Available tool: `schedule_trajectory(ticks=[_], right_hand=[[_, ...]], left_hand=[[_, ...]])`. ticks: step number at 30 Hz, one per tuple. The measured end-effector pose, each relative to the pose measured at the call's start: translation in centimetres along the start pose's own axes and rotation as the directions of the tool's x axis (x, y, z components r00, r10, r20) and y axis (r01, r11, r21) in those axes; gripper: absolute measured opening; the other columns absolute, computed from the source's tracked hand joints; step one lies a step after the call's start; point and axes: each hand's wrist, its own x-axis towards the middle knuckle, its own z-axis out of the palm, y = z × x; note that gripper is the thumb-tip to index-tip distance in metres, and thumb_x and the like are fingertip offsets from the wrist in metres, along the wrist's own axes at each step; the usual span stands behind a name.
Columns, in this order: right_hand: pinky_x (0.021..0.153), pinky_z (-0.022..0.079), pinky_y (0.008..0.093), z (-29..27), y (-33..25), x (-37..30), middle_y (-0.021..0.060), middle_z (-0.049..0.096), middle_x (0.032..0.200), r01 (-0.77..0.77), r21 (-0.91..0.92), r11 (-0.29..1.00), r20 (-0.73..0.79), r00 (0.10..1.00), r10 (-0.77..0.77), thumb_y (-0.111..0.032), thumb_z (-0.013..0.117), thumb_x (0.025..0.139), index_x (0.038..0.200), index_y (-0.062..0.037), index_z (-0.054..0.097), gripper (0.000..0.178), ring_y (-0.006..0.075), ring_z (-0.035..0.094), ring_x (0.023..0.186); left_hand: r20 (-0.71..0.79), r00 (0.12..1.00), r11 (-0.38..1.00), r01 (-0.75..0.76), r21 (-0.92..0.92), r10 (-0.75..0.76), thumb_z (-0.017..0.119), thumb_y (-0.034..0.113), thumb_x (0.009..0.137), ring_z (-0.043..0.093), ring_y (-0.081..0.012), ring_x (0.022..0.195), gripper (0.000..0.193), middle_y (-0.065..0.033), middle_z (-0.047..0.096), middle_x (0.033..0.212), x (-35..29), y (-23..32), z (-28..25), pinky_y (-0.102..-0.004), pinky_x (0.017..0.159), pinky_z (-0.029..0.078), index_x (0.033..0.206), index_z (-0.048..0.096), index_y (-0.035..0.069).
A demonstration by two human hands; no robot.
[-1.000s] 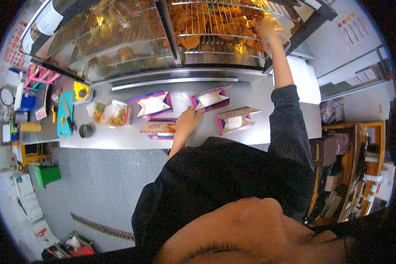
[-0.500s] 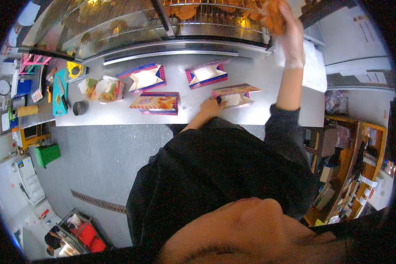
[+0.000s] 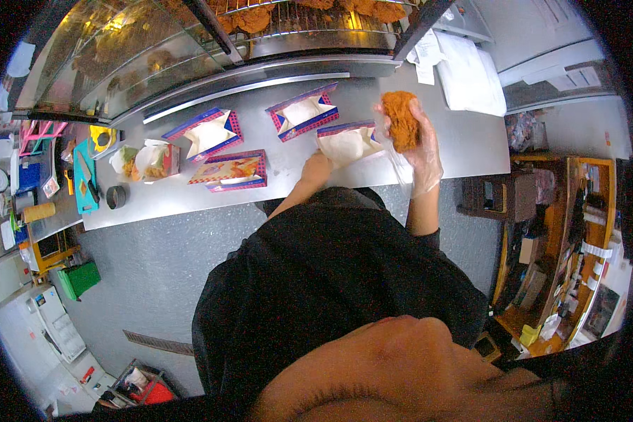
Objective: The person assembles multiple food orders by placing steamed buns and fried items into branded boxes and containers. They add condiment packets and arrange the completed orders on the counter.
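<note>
A piece of breaded fried chicken [image 3: 403, 125] is in my right hand [image 3: 427, 151], which wears a clear plastic glove. That hand is above the counter, just right of an open cardboard food box [image 3: 349, 145] with a white paper lining. At the left side of this box, my bare left hand [image 3: 317, 169] has its fingers closed on the edge. Farther left stand two more open lined boxes, one farther back [image 3: 304, 117] and one to its left [image 3: 209, 135]. In front of them is a box with its printed lid partly down [image 3: 230, 171].
A heated glass cabinet with fried chicken on wire racks [image 3: 316, 27] lines the back. Filled food packs [image 3: 152, 162], a black round container [image 3: 116, 197] and a knife on a teal board [image 3: 86, 179] lie left. White paper sheets [image 3: 471, 81] lie back right.
My right hand has come down from the cabinet toward me with the fried chicken. The box at my left hand, its lid partly down before, now stands open. The view has shifted.
</note>
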Motion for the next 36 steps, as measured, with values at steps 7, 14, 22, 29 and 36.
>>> schedule_trajectory(ticks=[7, 14, 22, 29, 36], right_hand=[[0.069, 0.051, 0.0272, -7.9, 5.4, -1.1, 0.016, 0.064, 0.104, -0.283, -0.293, 0.913, -0.109, 0.959, 0.262, -0.039, 0.058, 0.087, 0.119, 0.0044, 0.051, 0.054, 0.0184, 0.063, 0.078], [0.071, 0.05, 0.0314, -8.7, 11.8, 4.9, 0.0146, 0.066, 0.097, -0.112, -0.554, 0.825, -0.298, 0.952, -0.07, -0.038, 0.063, 0.084, 0.112, 0.0015, 0.056, 0.049, 0.0207, 0.066, 0.084], [0.066, 0.048, 0.0464, -10.9, 16.6, 4.4, 0.0206, 0.063, 0.087, -0.411, -0.835, -0.365, -0.214, 0.855, -0.473, -0.029, 0.059, 0.083, 0.105, 0.0024, 0.053, 0.039, 0.0386, 0.062, 0.08], [0.089, 0.043, 0.0507, -9.4, 18.7, 4.4, 0.0251, 0.051, 0.122, -0.437, -0.84, -0.322, -0.185, 0.788, -0.587, -0.047, 0.049, 0.088, 0.133, 0.0045, 0.036, 0.069, 0.0392, 0.052, 0.11], [0.087, 0.046, 0.0367, -1.7, 1.9, 5.6, 0.0177, 0.066, 0.1, 0.144, -0.981, -0.127, 0.094, 0.937, 0.337, -0.035, 0.053, 0.087, 0.106, 0.0, 0.064, 0.041, 0.027, 0.062, 0.095]], left_hand=[[0.018, 0.975, 0.937, 0.217, -0.275, -0.221, 0.053, 0.014, 0.079, 0.061, -0.0445, 0.081, 0.033, -0.031, 0.06, 0.091, -1.4, 2.7, -4.7, -0.0502, 0.073, 0.05, 0.103, 0.051, -0.007], [0.035, 0.969, 0.95, 0.246, -0.194, -0.244, 0.06, 0.012, 0.075, 0.063, -0.0407, 0.086, 0.031, -0.0304, 0.057, 0.099, -2.0, 2.7, -4.8, -0.0459, 0.074, 0.053, 0.096, 0.057, -0.011], [0.174, 0.977, 0.988, 0.104, 0.11, -0.122, 0.05, 0.009, 0.081, 0.063, -0.0393, 0.088, 0.025, -0.0315, 0.057, 0.101, -2.2, 2.9, -5.3, -0.0475, 0.075, 0.052, 0.094, 0.06, -0.009], [0.031, 0.973, 0.956, 0.229, -0.184, -0.228, 0.05, 0.017, 0.082, 0.06, -0.0457, 0.085, 0.03, -0.0295, 0.059, 0.096, -3.0, 1.6, -2.5, -0.0508, 0.075, 0.05, 0.104, 0.053, -0.004], [0.05, 0.971, 0.877, 0.233, -0.419, -0.234, 0.049, 0.02, 0.086, 0.061, -0.0423, 0.088, 0.031, -0.0257, 0.059, 0.096, -3.1, 1.1, -4.4, -0.0496, 0.076, 0.05, 0.108, 0.053, -0.001]])
